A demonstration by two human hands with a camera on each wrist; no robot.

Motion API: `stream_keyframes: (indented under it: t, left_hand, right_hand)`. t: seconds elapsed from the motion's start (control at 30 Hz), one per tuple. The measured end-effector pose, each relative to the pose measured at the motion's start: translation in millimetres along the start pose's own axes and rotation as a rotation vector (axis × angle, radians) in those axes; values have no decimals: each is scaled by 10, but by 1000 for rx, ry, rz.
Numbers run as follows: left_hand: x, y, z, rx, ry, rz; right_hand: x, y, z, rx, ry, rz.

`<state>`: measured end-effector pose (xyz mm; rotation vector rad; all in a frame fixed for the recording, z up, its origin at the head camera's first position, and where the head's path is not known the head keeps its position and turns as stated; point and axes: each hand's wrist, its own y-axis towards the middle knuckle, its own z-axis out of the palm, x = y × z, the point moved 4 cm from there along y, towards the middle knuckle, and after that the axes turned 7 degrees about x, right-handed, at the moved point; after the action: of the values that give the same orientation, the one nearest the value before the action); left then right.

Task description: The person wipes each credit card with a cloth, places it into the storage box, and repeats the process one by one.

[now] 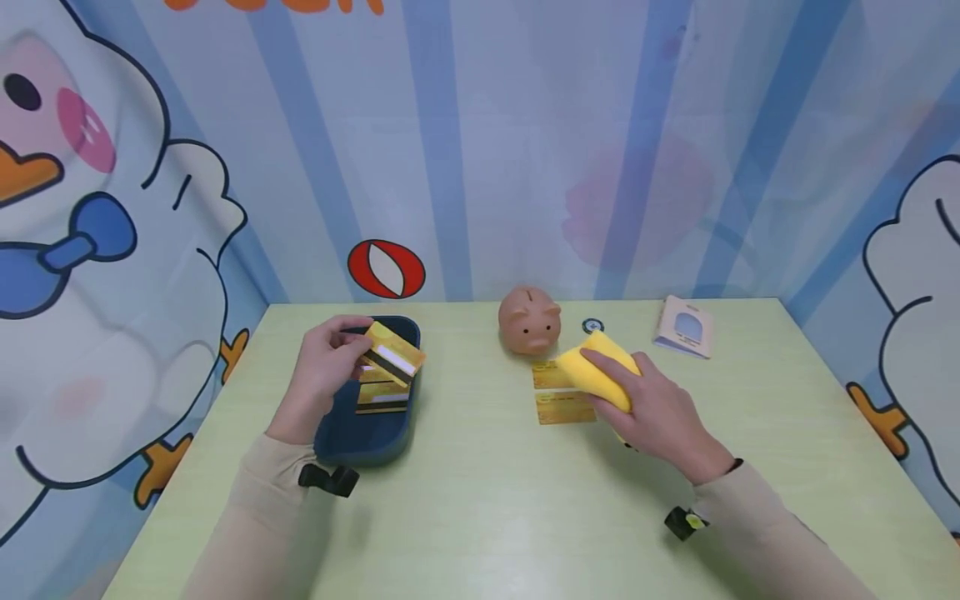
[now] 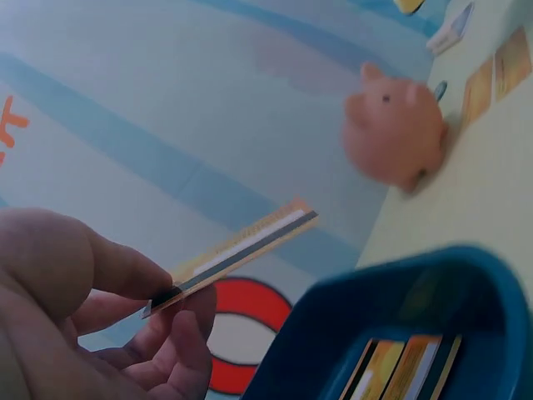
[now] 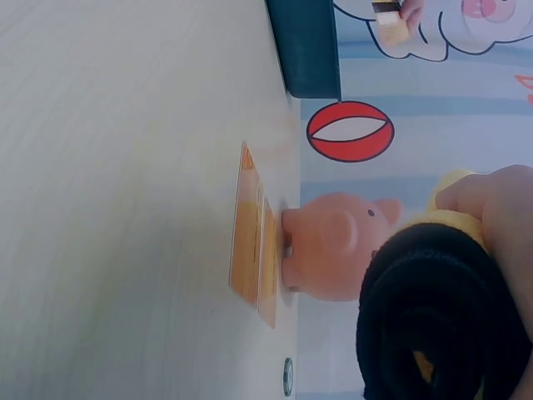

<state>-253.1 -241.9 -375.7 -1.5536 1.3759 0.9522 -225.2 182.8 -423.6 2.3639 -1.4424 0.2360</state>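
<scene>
My left hand (image 1: 318, 367) pinches a gold bank card (image 1: 393, 354) by one corner between thumb and fingers, its black stripe and white strip showing. Below it sits a dark blue tray (image 2: 491, 275), where more gold cards (image 1: 382, 398) lie. My right hand (image 1: 660, 417) grips a bunched yellow cloth item (image 1: 600, 375); in the right wrist view its near end is a black, rolled, hollow part (image 3: 433, 308). Just left of that hand, two gold cards (image 1: 564, 408) lie face up on the table, one partly covered by the yellow cloth.
A pink piggy bank (image 1: 529, 322) stands at the back of the table (image 1: 480, 500). Beside it lies a small round dark token (image 1: 592, 326). Further right is a pale folded booklet (image 1: 685, 327). A printed curtain (image 1: 510, 167) hangs behind.
</scene>
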Motion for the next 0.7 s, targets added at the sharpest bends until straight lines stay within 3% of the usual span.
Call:
stream_keyframes:
  t: [0.17,0.3,0.6,0.7]
  left_hand:
    - [97,46,-164,-40,42,-29]
    - [207,89,-219,-24,78,-66]
    - [429,163,-144,57,181,-143]
    - [486,164,-96,105,162,-182]
  right_hand:
    - [-30,-12,3,1,-3,3]
    - [-44,-23,4,-1,-7,2]
    - [-51,-26,18,4,-5,-1]
    - [-48,-21,21,6,0,0]
